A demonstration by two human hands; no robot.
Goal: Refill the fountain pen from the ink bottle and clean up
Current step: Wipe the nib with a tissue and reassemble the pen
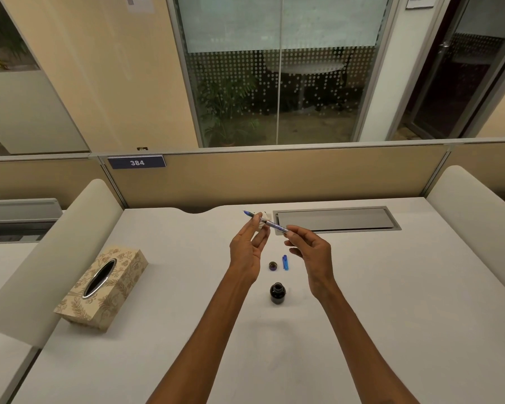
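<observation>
I hold the fountain pen (pixel 270 223) level above the desk, its blue nib pointing left. My left hand (pixel 247 252) pinches the nib end together with a crumpled white tissue (pixel 262 220). My right hand (pixel 309 250) grips the pen's back end with its fingertips. Below my hands, the open dark ink bottle (pixel 277 293) stands upright on the white desk (pixel 164 287). The bottle's cap (pixel 273 265) lies just beyond it, and the pen's blue cap (pixel 285 262) lies beside that.
A patterned tissue box (pixel 104 287) sits on the desk at the left. A grey cable tray lid (pixel 336 218) is set into the desk behind my hands. Rounded white dividers (pixel 56 258) flank the desk, with a beige partition (pixel 274 176) at the back.
</observation>
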